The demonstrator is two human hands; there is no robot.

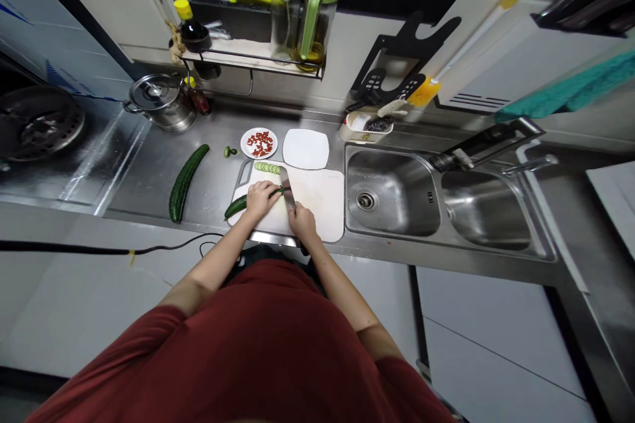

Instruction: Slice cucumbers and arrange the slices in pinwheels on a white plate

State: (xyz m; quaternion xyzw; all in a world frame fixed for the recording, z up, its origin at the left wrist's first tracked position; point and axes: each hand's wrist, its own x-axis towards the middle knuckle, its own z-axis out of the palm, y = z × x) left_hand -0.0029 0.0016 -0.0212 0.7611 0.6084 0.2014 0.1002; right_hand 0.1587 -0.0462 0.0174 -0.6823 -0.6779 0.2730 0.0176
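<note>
On the white cutting board lies a cut cucumber, with my left hand closed over it near its cut end. My right hand grips the handle of a knife, whose blade is at the cucumber's right end. A row of thin cucumber slices sits along the board's upper left edge. Behind the board are a plate of chopped red pieces and a white square plate. A whole cucumber rests on the steel counter to the left.
Small green cucumber ends lie left of the red pieces. A double sink adjoins the board on the right. A lidded steel pot stands back left, beneath a shelf with bottles. A black cable crosses the counter front.
</note>
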